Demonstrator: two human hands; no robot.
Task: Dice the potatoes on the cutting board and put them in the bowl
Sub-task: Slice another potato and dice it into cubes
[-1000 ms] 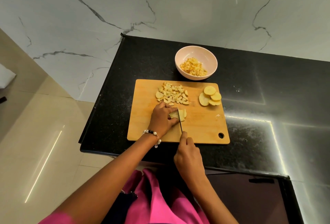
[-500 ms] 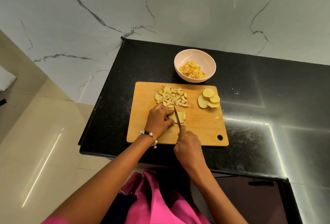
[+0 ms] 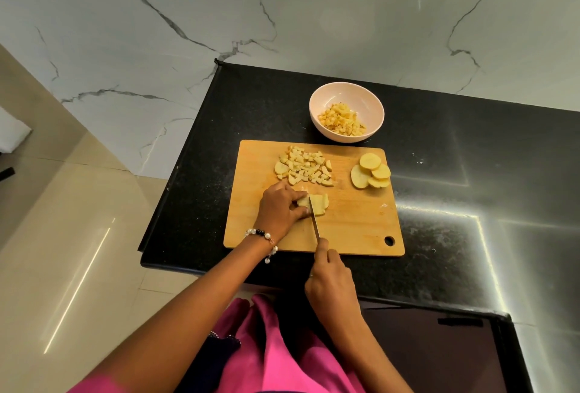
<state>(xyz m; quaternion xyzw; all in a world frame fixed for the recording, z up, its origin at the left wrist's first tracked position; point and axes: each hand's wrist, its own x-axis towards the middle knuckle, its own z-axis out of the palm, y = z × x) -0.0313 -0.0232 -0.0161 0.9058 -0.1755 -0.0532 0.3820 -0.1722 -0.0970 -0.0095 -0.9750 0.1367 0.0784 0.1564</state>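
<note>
A wooden cutting board [image 3: 354, 226] lies on the black counter. My left hand [image 3: 281, 209] presses down a stack of potato slices [image 3: 318, 203] at the board's middle. My right hand [image 3: 329, 279] grips a knife [image 3: 314, 220] whose blade cuts into that stack beside my left fingertips. A pile of diced potato [image 3: 303, 168] lies at the board's far side. Several round potato slices [image 3: 370, 171] sit at the far right of the board. A pink bowl [image 3: 373, 104] behind the board holds diced potato [image 3: 342, 119].
The black counter [image 3: 470, 173] ends at a left edge close to the board, with beige floor below. A marble wall [image 3: 282, 16] rises behind the bowl. A dark panel [image 3: 439, 355] sits at the near right. Pink clothing [image 3: 276, 355] is below my arms.
The knife went forward over the stack, then came back toward me and now cuts into the slices. My left hand has stayed on the stack. The camera has shifted slightly.
</note>
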